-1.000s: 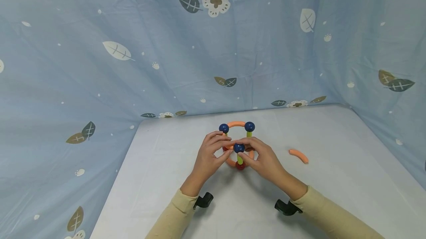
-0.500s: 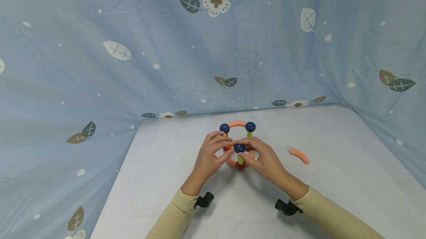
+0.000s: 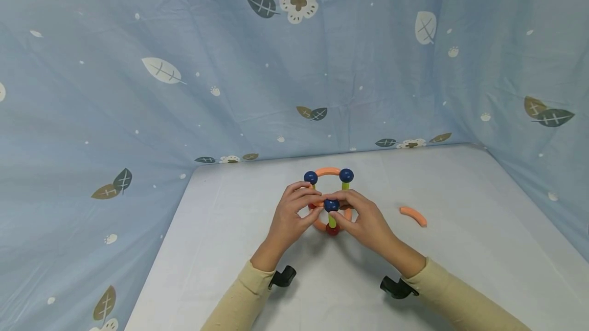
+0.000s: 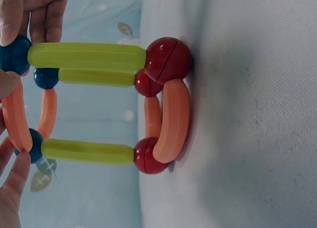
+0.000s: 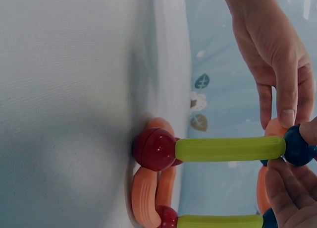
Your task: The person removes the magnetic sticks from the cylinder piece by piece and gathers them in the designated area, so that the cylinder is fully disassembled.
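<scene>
A small frame of magnetic rods and balls stands on the white table. Upright yellow-green rods (image 4: 89,56) link blue balls on top to red balls (image 4: 169,60) at the base. My right hand (image 3: 368,221) pinches the front blue ball (image 3: 331,205) between thumb and fingers. My left hand (image 3: 287,218) holds the upper orange curved rod (image 4: 17,116), which runs between the front and left blue balls. In the left wrist view its fingertips meet the rod near both ends. Fingers partly cover the front and left top of the frame.
One loose orange curved rod (image 3: 413,216) lies to the right of the frame on the white table (image 3: 460,269). Behind the table hangs a blue patterned cloth (image 3: 239,65), which also closes off both sides. Black wrist-worn devices (image 3: 398,287) sit under the forearms.
</scene>
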Action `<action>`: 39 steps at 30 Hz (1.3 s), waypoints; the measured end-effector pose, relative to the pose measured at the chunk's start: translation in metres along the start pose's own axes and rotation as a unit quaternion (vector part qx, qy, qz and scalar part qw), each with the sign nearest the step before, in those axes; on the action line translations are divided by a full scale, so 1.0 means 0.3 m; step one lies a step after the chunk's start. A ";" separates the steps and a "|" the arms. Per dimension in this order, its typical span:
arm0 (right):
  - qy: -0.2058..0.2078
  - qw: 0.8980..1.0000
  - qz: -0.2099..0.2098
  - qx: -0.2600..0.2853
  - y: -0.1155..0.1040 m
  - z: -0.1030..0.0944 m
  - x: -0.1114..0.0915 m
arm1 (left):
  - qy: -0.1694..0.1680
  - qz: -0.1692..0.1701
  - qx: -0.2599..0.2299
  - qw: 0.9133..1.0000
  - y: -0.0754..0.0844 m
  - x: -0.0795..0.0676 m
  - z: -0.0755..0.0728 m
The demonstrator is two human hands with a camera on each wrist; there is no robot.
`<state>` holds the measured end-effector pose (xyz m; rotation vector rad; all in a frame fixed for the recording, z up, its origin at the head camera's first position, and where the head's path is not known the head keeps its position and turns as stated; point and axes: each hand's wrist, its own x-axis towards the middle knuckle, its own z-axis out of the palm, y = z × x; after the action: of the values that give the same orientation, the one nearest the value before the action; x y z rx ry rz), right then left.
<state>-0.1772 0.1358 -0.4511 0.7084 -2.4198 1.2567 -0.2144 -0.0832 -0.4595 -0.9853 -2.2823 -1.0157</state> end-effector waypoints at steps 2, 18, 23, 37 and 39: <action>0.001 1.000 -0.002 -0.001 0.001 0.000 -0.001 | 0.000 0.000 0.000 1.000 -0.001 0.000 0.001; 0.005 1.000 -0.014 -0.001 0.003 0.000 -0.009 | 0.013 0.028 0.005 1.000 -0.007 0.000 0.010; 0.006 1.000 -0.016 0.000 0.002 -0.002 -0.011 | 0.015 0.031 0.009 0.999 -0.006 0.001 0.011; 0.006 1.000 -0.006 0.003 0.011 -0.009 -0.019 | 0.013 0.027 0.015 0.999 -0.008 -0.003 0.008; 0.006 1.000 -0.005 0.001 0.011 -0.010 -0.018 | 0.013 0.028 0.016 0.999 -0.009 -0.003 0.009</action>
<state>-0.1743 0.1413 -0.4544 0.7112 -2.4033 1.2549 -0.2162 -0.0829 -0.4630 -1.0124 -2.2298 -0.9610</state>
